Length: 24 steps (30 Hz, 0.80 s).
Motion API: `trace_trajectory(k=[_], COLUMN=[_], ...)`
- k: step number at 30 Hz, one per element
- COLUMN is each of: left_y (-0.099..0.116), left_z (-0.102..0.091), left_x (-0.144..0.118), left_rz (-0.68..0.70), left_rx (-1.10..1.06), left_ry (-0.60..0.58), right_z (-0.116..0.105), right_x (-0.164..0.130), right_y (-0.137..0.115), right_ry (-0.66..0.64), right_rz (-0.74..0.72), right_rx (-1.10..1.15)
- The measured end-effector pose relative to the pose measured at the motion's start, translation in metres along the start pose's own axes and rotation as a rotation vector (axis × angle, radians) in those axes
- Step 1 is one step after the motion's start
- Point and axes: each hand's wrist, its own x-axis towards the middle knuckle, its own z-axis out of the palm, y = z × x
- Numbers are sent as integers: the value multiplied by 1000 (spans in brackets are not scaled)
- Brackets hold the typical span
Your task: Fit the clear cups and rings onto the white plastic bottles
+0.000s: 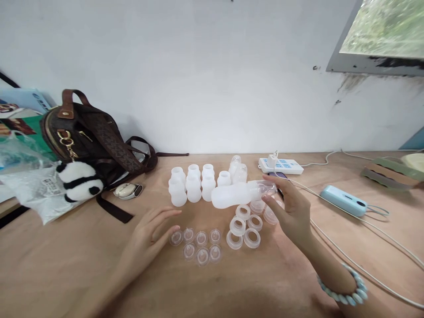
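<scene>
Here the right hand (291,212) holds a translucent white plastic bottle (236,194) by its clear teat end, fingers closed round it, with the bottle's long axis lying level and its base pointing left, just above the cluster of white screw rings (243,225) on the wooden bench (66,265). Left of those rings lie the small clear silicone teats (198,244). The left hand (150,234) rests flat and empty beside them, fingers spread, nearer them than the right.
</scene>
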Motion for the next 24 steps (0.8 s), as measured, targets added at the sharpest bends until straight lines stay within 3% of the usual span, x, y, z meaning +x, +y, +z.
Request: trace_trajectory(k=[3,6,9,12,15,21,24], left_y=[25,55,79,93,100,118,114], left_z=[-3,-2,1,4,5,-6,-15], left_x=[11,22,32,38,37,19,9], left_rz=[55,198,400,497,472,404,378], left_rx=[-47,-55,74,262,332,185,121], left_ry=[82,77,21,-30,-86,-165,-123], right_z=[6,14,20,20,17,8,-12], right_x=[-7,-17,-27,-30,-27,-27,-23], right_y=[-5,-10,-15,-21,-30,-55,-51], right_ry=[-45,-105,-157,-184,-268,-463,-377], right_rz=[36,79,124,154,219,341,260], right_rx=[9,67,160,184,245,445,304])
